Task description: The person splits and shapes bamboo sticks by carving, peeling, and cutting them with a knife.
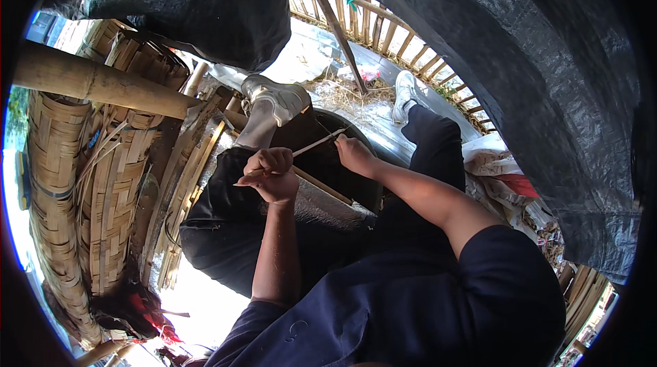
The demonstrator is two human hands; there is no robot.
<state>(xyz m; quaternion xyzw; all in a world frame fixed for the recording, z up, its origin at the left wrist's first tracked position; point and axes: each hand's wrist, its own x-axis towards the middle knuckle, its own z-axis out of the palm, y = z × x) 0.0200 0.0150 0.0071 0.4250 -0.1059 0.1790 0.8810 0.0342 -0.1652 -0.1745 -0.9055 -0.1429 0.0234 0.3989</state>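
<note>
Nearest 1st: L hand (271, 172) is in a fist around a thin pale strip (317, 144). R hand (354, 156) is curled & looks like it's pinching near the other end, tho fingertips r partly hidden. Strip sits btwn the 2 hands, above a dark tub (369, 175). IMO light, even tension + steady wrists avoid kinks. Slatted fence (377, 31) way behind.

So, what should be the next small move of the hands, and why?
Probably steady the far end of the thin pale strip with the right hand. The left hand is closed around its nearer part, while the far tip lies right by the other hand, whose grip on it is hard to make out.
</note>
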